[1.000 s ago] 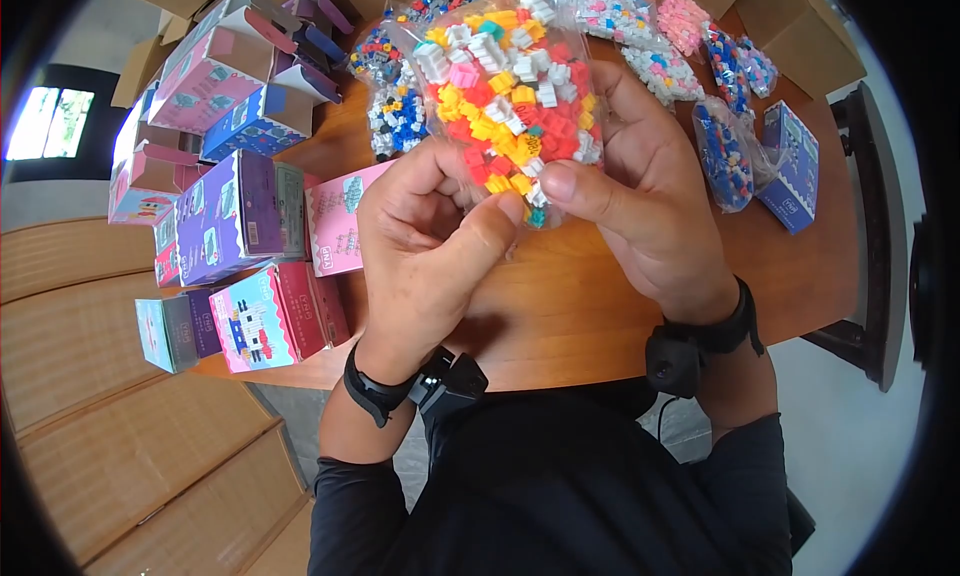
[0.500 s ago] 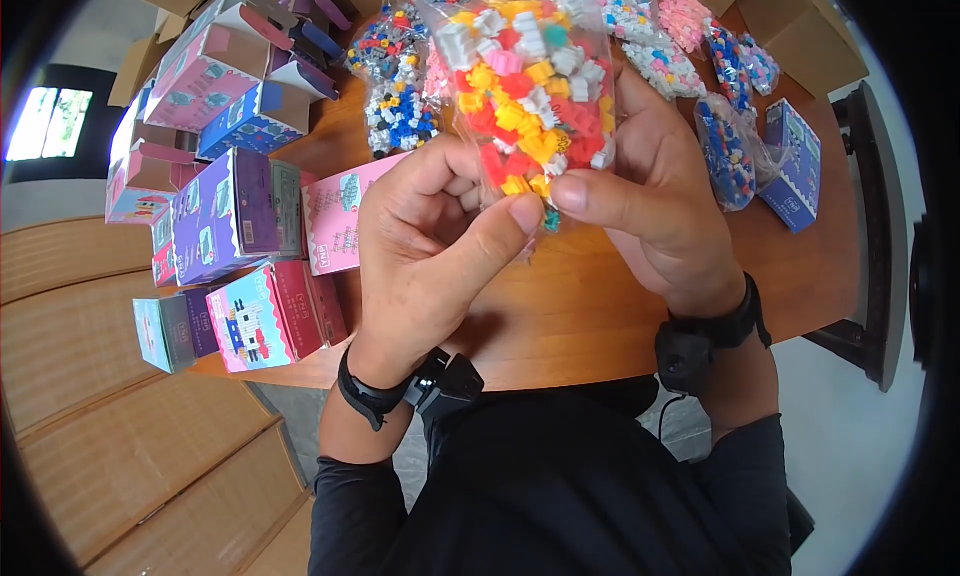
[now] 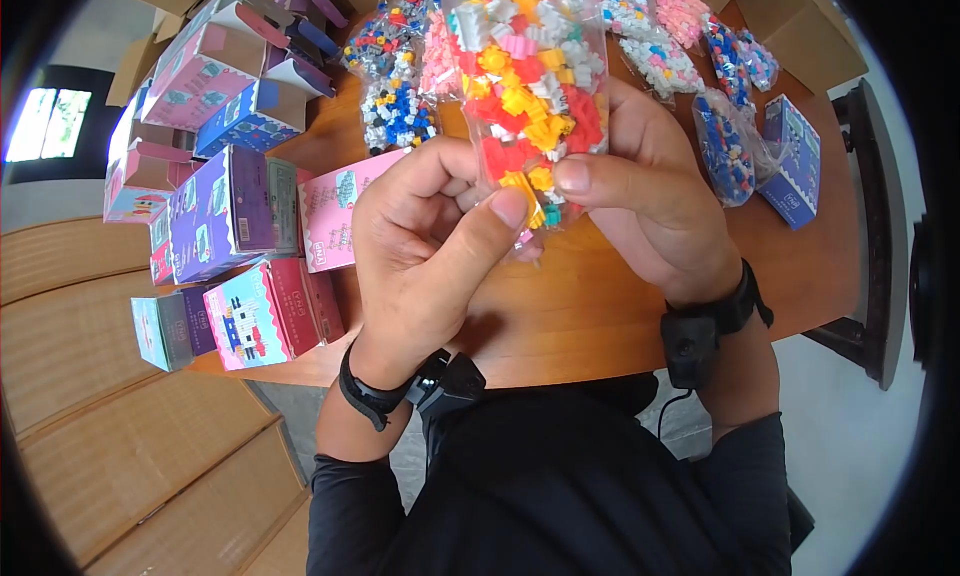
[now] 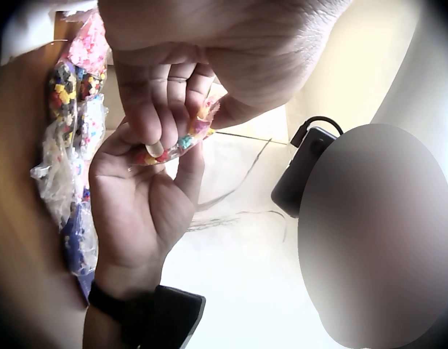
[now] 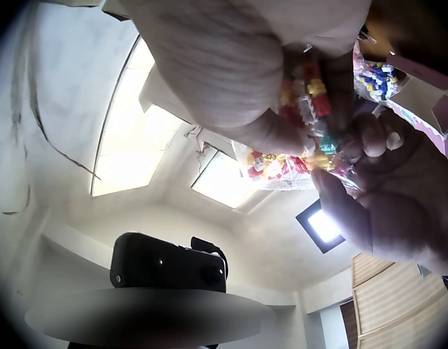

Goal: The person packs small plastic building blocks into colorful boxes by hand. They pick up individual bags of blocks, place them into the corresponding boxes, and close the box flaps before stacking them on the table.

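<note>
A clear plastic bag [image 3: 530,86] of small red, yellow, white and teal blocks is held up in front of the body. The left hand [image 3: 420,246] pinches its lower left corner, thumb in front. The right hand [image 3: 660,191] grips the lower right side, thumb across the front and fingers behind. In the left wrist view the bag [image 4: 184,145] shows edge-on between both hands. The right wrist view shows the bag [image 5: 282,166] under the right hand [image 5: 216,65], with the left hand [image 5: 398,196] at its corner.
Printed boxes [image 3: 215,216] stand at the left of the wooden table [image 3: 570,326], some with open flaps. Bags of blocks [image 3: 395,106] lie at the back and more bags [image 3: 725,151] at the right, beside a purple box [image 3: 793,166]. Open cardboard [image 3: 800,36] stands at the back right.
The bag has turned more upright and shifted slightly right, showing more of the bags behind it at the left. Both hands keep their hold, and the right hand has moved a little to the right.
</note>
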Demonstrator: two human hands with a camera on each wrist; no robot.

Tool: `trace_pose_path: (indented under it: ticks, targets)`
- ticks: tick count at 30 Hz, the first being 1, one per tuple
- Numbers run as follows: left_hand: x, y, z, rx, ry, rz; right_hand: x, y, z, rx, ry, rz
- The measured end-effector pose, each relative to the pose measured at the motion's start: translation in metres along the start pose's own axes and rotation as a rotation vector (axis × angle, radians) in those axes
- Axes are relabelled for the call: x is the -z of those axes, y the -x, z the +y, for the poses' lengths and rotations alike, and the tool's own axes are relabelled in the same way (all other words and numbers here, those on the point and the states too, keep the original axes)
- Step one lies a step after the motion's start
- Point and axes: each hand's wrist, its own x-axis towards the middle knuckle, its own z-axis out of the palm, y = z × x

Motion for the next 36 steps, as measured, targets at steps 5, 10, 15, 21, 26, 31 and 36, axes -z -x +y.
trace_pose_path:
  ticks: [5,10,15,21,26,31,36]
  targets:
    - [0.000,0.001,0.001,-0.030,-0.027,-0.003,0.004,0.001,-0.001,-0.049,-0.034,-0.054]
    - [0.000,0.003,0.000,-0.047,-0.031,-0.005,0.006,0.000,0.007,-0.016,-0.059,-0.074]
    - [-0.001,0.003,0.000,-0.053,-0.014,0.006,0.005,0.000,0.004,-0.056,-0.042,-0.095]
    - [0.000,0.003,0.000,-0.062,-0.041,0.007,0.006,-0.001,0.005,-0.060,-0.027,-0.080]
    - [0.002,0.004,-0.002,-0.069,-0.100,-0.006,0.001,0.000,0.002,-0.049,-0.005,-0.054]
    - [0.000,0.003,0.000,-0.058,-0.009,-0.008,-0.003,0.001,0.001,-0.001,0.035,-0.007]
    - [-0.002,0.003,0.001,-0.026,0.008,0.012,0.002,0.003,0.004,0.043,0.092,0.047]
